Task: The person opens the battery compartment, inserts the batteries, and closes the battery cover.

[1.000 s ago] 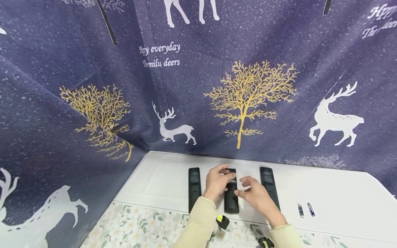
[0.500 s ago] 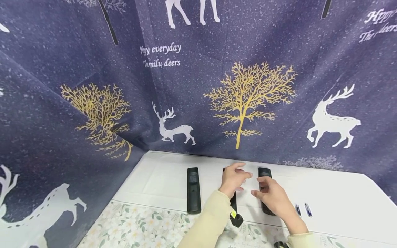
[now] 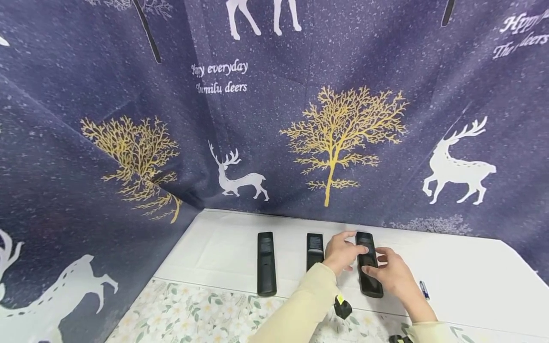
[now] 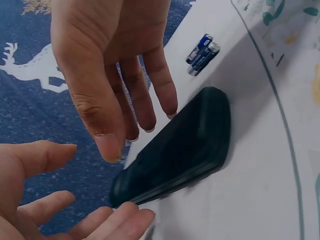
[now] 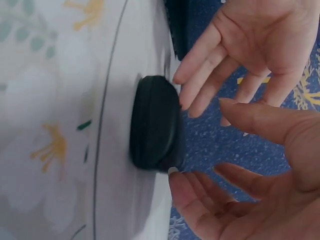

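Note:
Three black remote controls lie lengthwise on the white surface. Both hands are around the rightmost remote control (image 3: 371,283), also seen in the left wrist view as a dark remote control (image 4: 175,145). Along its left side is my left hand (image 3: 340,253), fingers spread and slightly bent. My right hand (image 3: 396,275) stands at its right side, thumb over the lower part. Neither hand grips it; fingertips are close, and contact cannot be made out. The middle remote control (image 3: 315,245) is partly hidden behind the left arm. At left is another remote control (image 3: 267,267).
Small blue batteries (image 4: 203,54) lie right of the rightmost remote control. A floral cloth (image 3: 206,309) covers the near edge. Behind rises a dark blue curtain (image 3: 274,143) printed with deer and trees.
Both hands have moved right, from the middle remote control to the rightmost one. The middle remote control's upper part has come into view. No remote control has visibly shifted.

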Tool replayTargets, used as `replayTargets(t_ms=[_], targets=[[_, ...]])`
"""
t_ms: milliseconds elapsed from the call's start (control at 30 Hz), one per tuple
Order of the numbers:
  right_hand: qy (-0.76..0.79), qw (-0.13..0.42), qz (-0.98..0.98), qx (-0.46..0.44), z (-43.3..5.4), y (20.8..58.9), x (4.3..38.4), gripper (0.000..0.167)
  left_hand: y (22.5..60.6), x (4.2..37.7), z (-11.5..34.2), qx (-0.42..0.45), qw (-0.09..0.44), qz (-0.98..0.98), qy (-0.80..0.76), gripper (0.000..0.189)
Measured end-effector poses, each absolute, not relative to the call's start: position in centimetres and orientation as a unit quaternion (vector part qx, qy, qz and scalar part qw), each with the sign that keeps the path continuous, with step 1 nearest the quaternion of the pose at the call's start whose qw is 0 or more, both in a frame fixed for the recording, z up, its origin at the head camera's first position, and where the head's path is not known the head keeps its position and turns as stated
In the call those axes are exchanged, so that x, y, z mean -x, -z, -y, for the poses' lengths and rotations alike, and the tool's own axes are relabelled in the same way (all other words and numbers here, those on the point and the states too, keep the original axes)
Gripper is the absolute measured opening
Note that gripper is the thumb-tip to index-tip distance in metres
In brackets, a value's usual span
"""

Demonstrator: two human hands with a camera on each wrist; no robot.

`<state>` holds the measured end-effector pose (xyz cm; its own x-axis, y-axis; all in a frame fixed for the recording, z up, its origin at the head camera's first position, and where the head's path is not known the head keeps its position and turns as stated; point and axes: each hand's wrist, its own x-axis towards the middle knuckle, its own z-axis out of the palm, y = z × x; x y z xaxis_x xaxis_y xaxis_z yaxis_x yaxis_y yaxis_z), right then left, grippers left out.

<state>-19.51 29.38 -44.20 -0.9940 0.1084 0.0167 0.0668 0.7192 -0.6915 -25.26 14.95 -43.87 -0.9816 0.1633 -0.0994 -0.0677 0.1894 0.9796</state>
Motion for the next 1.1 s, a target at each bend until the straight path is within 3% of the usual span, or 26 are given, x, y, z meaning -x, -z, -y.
replayTargets(t_ms=[367, 1100], targets=[[-0.387, -0.024, 0.920, 0.056, -30.4, 45.0, 20.1, 0.080, 44.9, 25.4, -16.0, 0.007, 0.133, -0.730, -0.670, 0.052], [-0.440, -0.007, 0.898, 0.017, -30.9, 46.3, 20.1, 0.088, 46.1, 25.8, -16.0, 0.013, 0.150, -0.674, -0.723, 0.055]])
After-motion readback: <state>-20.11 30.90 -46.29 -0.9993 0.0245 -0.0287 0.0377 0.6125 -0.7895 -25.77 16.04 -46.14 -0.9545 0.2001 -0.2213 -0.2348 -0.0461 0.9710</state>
